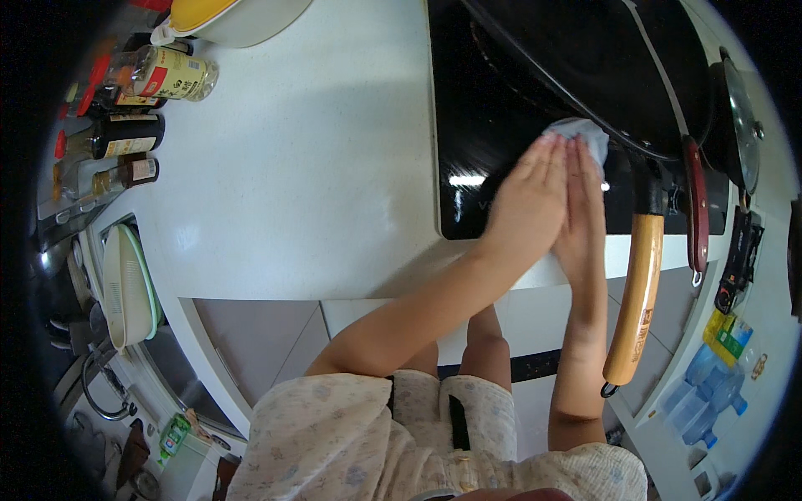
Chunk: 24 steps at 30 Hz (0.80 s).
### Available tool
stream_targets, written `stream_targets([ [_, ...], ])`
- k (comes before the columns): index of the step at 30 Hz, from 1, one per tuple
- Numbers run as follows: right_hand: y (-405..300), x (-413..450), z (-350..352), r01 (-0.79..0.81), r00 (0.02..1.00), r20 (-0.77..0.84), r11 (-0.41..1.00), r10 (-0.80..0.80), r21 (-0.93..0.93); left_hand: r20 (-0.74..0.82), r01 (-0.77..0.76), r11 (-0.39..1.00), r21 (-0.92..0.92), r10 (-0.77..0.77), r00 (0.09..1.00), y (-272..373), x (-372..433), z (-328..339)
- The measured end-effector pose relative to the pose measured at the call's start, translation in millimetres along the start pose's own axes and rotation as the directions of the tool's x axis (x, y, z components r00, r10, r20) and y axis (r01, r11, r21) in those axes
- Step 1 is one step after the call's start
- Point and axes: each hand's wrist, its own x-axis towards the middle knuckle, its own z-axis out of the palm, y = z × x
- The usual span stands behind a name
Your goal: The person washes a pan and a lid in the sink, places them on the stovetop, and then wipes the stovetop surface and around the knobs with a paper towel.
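Note:
A pale grey-white cloth (592, 130) lies against the black glass cooktop (467, 144), near the rim of a large black wok (589, 56). My left hand (532, 188) and my right hand (579, 200) are side by side, fingertips pressing on the cloth. The fingers cover part of it, and the wok's rim is just above. The wok's wooden handle (640, 294) juts toward me, right of my right forearm. A metal turner with a dark red handle (695, 200) rests in the wok.
A pot with a glass lid (739, 125) stands right of the wok. Seasoning bottles (128, 134) line the left side of the white countertop (301, 175), below a yellow-and-white container (250, 22). A sink with a faucet (103, 391) is lower left; plastic water jugs (705, 391) are lower right.

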Motion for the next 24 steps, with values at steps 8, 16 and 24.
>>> stream_targets([
  [8,-60,20,36,0.138,0.989,-0.057,0.987,-0.133,0.08,0.027,0.125,0.985,-0.12,-0.123,0.992,-59,-44,-44],
  [16,-144,-14,64,0.06,0.998,-0.047,0.937,-0.047,0.343,0.235,0.462,0.836,-0.297,-0.405,0.884,-100,-126,-112],
  [24,-121,-25,33,-0.547,0.711,0.684,-0.74,-0.162,0.393,0.265,0.654,0.179,-0.735,-0.812,0.52,-112,-157,-133],
])
